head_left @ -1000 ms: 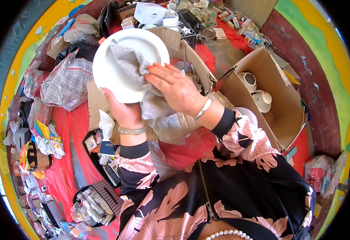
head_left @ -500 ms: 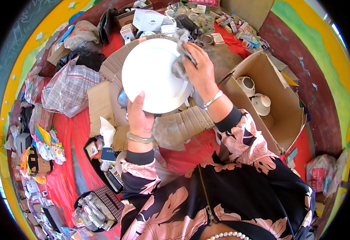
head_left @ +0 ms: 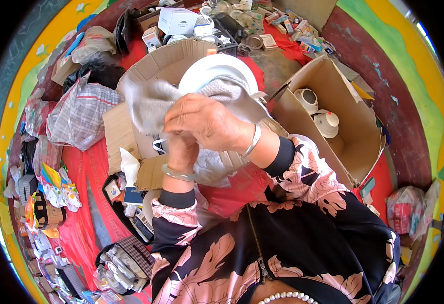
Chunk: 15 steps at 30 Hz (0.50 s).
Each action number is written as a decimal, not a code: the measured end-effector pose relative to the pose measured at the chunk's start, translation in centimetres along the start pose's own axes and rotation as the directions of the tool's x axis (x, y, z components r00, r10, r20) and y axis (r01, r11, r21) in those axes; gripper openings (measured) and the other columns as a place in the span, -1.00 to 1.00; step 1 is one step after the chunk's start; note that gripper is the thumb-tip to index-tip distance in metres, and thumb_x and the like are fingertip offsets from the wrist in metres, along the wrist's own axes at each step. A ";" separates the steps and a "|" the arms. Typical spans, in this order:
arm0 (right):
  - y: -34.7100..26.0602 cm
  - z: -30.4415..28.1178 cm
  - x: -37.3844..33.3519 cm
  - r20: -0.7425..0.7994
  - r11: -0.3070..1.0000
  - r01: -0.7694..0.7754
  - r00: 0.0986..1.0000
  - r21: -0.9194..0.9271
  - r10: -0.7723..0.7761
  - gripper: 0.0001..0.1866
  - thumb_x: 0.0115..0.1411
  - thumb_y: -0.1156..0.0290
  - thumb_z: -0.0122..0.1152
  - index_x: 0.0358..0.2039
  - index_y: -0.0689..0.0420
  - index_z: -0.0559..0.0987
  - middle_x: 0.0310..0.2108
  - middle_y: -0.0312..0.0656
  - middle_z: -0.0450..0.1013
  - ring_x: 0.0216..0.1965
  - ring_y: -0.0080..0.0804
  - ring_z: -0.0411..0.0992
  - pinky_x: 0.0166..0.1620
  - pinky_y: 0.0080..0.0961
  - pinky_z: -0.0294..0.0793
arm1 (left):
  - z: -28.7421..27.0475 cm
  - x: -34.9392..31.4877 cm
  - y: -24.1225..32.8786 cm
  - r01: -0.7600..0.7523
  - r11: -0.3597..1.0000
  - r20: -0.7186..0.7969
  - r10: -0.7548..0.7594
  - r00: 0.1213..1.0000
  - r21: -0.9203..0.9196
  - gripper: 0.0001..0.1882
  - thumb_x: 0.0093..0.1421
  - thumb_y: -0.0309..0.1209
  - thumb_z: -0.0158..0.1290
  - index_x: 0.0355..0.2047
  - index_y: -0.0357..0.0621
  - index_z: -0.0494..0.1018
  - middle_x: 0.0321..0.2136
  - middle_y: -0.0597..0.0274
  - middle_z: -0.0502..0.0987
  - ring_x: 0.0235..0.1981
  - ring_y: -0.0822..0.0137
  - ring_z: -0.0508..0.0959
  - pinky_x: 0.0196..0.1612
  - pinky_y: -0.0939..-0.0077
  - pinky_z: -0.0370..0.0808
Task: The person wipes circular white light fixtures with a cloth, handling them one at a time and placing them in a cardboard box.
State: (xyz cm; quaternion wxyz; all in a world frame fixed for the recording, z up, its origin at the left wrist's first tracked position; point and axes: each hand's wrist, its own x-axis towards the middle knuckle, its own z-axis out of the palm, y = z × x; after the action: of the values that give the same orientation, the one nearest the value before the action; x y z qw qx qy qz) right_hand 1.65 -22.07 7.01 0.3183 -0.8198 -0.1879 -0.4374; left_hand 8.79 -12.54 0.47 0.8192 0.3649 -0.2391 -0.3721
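Note:
Above an open cardboard box, a white plate (head_left: 194,75) is held up, tilted, its near part covered by a grey knit cloth (head_left: 227,90). My right hand (head_left: 206,119) is closed on the cloth, which spreads out to both sides of it; the left end is blurred by motion. Below and partly behind it is my left hand (head_left: 182,152), at the covered near side of the plate. Its fingers are mostly hidden, though it appears to keep hold of the plate. The two hands touch or overlap.
The box's torn flaps (head_left: 118,134) surround my hands. On the right a tall cardboard box (head_left: 356,147) contains two white bowl-like pieces (head_left: 327,124). A plaid bag (head_left: 82,114) lies at left, near a case of packets (head_left: 123,266). Small boxes (head_left: 179,21) crowd the far side.
My right hand has moved left and nearer, from the plate's far right rim to over my left hand, bringing the cloth across. The plate now sits farther up and right, partly covered.

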 end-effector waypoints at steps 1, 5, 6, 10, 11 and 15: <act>-0.2 0.1 -0.1 0.004 1.000 0.001 1.000 0.001 -0.001 -0.68 -0.24 0.69 0.09 -0.38 0.18 0.56 -0.30 -0.19 0.46 -0.22 -0.22 0.40 -0.15 -0.37 0.42 | -0.1 0.0 0.5 0.008 0.998 -0.007 -0.008 1.000 0.066 -0.58 -0.08 -0.63 0.03 -0.13 -0.19 0.36 -0.19 0.34 0.41 -0.14 0.47 0.42 -0.09 0.55 0.37; 0.9 -1.1 0.0 -0.112 0.975 0.011 0.993 -0.221 -0.037 -0.69 -0.24 0.64 0.10 -0.38 0.16 0.56 -0.32 -0.17 0.46 -0.25 -0.18 0.41 -0.16 -0.37 0.42 | -0.5 0.0 0.9 0.004 0.985 0.011 -0.006 1.000 0.172 -0.59 -0.05 -0.57 0.11 -0.12 -0.18 0.37 -0.21 0.28 0.45 -0.19 0.42 0.46 -0.11 0.51 0.41; 1.5 -1.7 -0.1 -0.167 0.953 -0.005 0.985 -0.303 -0.048 -0.70 -0.24 0.63 0.10 -0.39 0.16 0.55 -0.32 -0.16 0.46 -0.26 -0.16 0.41 -0.17 -0.37 0.43 | -0.1 0.0 0.8 0.019 0.981 0.008 -0.021 1.000 0.191 -0.57 -0.03 -0.54 0.13 -0.09 -0.17 0.36 -0.20 0.26 0.46 -0.19 0.39 0.47 -0.11 0.50 0.42; 4.6 -5.1 -1.3 -0.367 0.857 -0.243 0.928 -0.455 0.069 -0.66 -0.22 0.71 0.00 -0.39 0.10 0.55 -0.31 -0.20 0.45 -0.22 -0.17 0.37 -0.09 -0.37 0.37 | 1.2 -0.3 1.5 0.041 0.990 0.001 -0.041 0.999 0.133 -0.56 -0.06 -0.62 0.05 -0.09 -0.31 0.36 -0.22 0.18 0.49 -0.21 0.37 0.49 -0.08 0.48 0.40; 4.5 -5.0 -1.4 -0.394 0.862 -0.291 0.911 -0.416 0.117 -0.67 -0.22 0.72 0.00 -0.40 0.10 0.54 -0.32 -0.20 0.44 -0.22 -0.17 0.37 -0.10 -0.37 0.38 | 1.4 -0.3 1.5 0.048 0.989 -0.003 -0.048 0.999 0.141 -0.56 -0.06 -0.62 0.05 -0.09 -0.34 0.35 -0.23 0.15 0.49 -0.20 0.34 0.49 -0.07 0.46 0.40; 2.5 -2.3 -0.9 -0.294 0.946 -0.243 0.940 -0.214 0.175 -0.72 -0.23 0.68 0.03 -0.44 0.11 0.53 -0.35 -0.20 0.43 -0.24 -0.17 0.36 -0.15 -0.36 0.38 | 0.6 0.1 0.6 0.056 0.984 0.009 -0.058 0.998 0.166 -0.54 -0.03 -0.59 0.06 -0.05 -0.31 0.32 -0.16 0.20 0.45 -0.16 0.37 0.47 -0.07 0.47 0.40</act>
State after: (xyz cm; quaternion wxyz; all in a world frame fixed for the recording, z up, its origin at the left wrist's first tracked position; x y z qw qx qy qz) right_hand 1.29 -25.45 6.32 0.2816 -0.8008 0.0020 -0.5286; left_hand 8.72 -12.58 1.30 0.7733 0.4360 -0.2644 -0.3767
